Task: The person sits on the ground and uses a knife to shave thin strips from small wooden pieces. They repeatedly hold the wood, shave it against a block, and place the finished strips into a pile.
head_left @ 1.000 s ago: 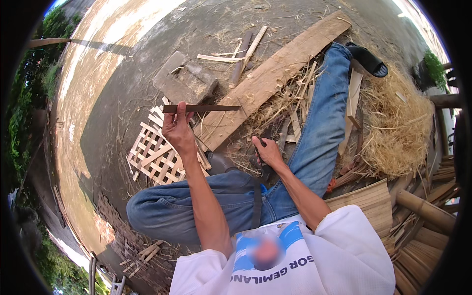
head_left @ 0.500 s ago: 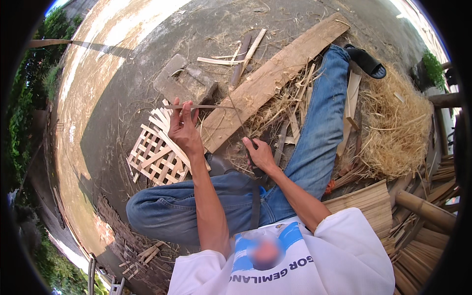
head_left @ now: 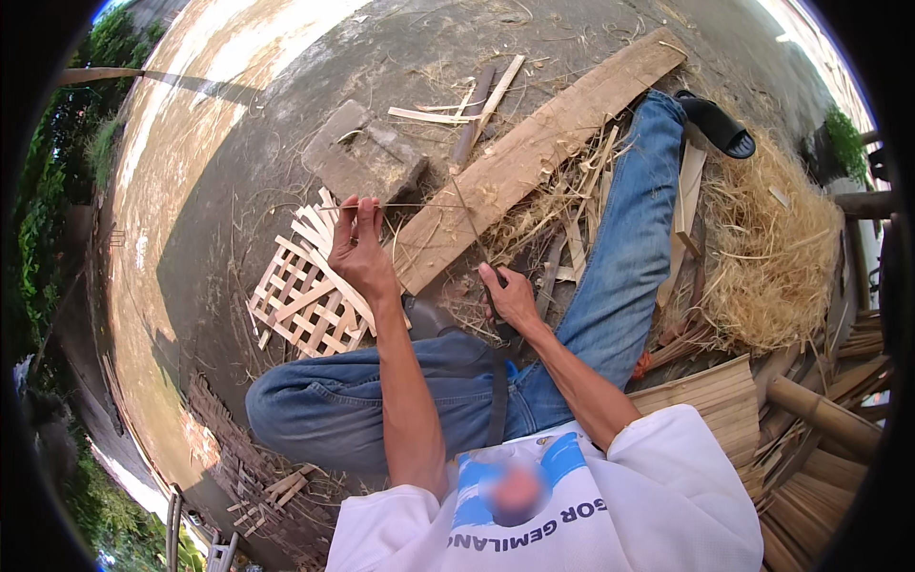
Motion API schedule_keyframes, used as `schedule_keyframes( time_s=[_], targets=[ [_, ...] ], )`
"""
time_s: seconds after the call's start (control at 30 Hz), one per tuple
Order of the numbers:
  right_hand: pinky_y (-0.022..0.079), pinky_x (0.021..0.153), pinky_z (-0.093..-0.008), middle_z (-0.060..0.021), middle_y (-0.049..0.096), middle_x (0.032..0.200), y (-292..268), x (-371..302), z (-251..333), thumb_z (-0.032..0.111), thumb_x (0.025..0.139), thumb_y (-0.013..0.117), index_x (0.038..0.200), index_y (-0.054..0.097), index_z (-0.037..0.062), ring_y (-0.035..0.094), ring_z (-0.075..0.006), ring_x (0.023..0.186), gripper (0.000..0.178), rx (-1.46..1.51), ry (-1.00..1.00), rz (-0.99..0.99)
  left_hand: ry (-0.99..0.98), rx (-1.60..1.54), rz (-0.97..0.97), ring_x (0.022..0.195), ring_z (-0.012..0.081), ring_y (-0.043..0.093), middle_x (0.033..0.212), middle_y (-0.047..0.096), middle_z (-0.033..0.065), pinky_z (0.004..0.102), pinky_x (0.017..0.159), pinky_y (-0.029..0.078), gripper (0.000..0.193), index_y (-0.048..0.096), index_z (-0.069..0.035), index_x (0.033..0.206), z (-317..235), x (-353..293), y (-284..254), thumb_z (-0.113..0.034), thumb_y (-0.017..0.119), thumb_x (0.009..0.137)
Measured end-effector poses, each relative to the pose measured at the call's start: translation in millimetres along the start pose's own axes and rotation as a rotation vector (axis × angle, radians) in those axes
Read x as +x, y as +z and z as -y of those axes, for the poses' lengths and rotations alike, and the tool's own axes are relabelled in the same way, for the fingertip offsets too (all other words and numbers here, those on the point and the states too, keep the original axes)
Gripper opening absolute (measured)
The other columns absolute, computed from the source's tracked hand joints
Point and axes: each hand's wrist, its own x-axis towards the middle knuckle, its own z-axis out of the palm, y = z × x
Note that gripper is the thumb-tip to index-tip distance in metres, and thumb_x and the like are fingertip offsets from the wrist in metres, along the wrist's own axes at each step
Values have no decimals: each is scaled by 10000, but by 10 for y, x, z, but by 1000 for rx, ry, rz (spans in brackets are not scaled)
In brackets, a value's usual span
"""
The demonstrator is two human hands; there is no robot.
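My left hand (head_left: 361,255) is closed, pinching a thin bamboo strip (head_left: 416,205) that runs level to the right over the plank. The strip now shows its narrow edge. In my right hand (head_left: 513,298) is the dark handle of a knife (head_left: 474,225), its slim blade slanting up and left. Near its tip, the blade crosses the strip's right end; whether they touch I cannot tell. Under them lies a long wooden plank (head_left: 548,143). A woven lattice of pale bamboo strips (head_left: 310,303) rests on the ground just left of my left hand.
A concrete block (head_left: 367,157) sits beyond my left hand. Loose sticks (head_left: 488,100) lie beside the plank. My outstretched leg (head_left: 624,229) borders the right side, with a heap of shavings (head_left: 767,248) past it. Bamboo poles (head_left: 824,415) and a slatted mat (head_left: 705,405) are at the lower right.
The strip has turned in my left fingers from its flat face to its thin edge. My right hand and the knife have shifted only slightly.
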Motion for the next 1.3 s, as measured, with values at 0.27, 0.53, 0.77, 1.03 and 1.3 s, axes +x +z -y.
schedule_keyframes(
  time_s=[0.27,0.53,0.77,1.03,1.3],
  targets=[
    [478,497,-320,-60,608,596,208,-271,369,483,1020,622,938,653,-32,609,-139,500,522,4,-188,113,16,27,-31,951,172,709,1015,712,103,313,891,631,256,694,54,1171,26,-24,-29,-75,739,955],
    [504,517,-315,-82,630,606,129,-162,105,514,1011,613,918,654,-34,661,-164,532,557,-102,-188,14,-7,26,-52,944,154,705,1013,717,91,303,886,627,259,700,41,1178,33,-9,-29,-85,742,956],
    [523,505,-326,-93,649,640,7,-1,-43,540,994,621,938,666,-8,661,-163,519,553,-52,-65,-29,-7,-15,-39,921,141,695,1005,711,77,290,875,628,262,703,44,1177,39,21,-23,-83,745,952],
    [524,451,-314,-80,631,687,-66,156,-364,563,996,608,918,606,2,625,-158,491,566,17,88,-63,13,-30,-31,945,184,718,1025,713,82,337,896,623,320,662,35,1257,1,43,-23,-143,703,993],
    [519,774,-442,-165,689,816,-101,-68,134,435,924,714,1028,646,-34,663,-376,807,486,-322,-306,-256,-90,119,89,938,166,726,1063,703,51,290,715,600,324,626,-29,1320,-322,105,-254,-240,554,1085]
  ],
)
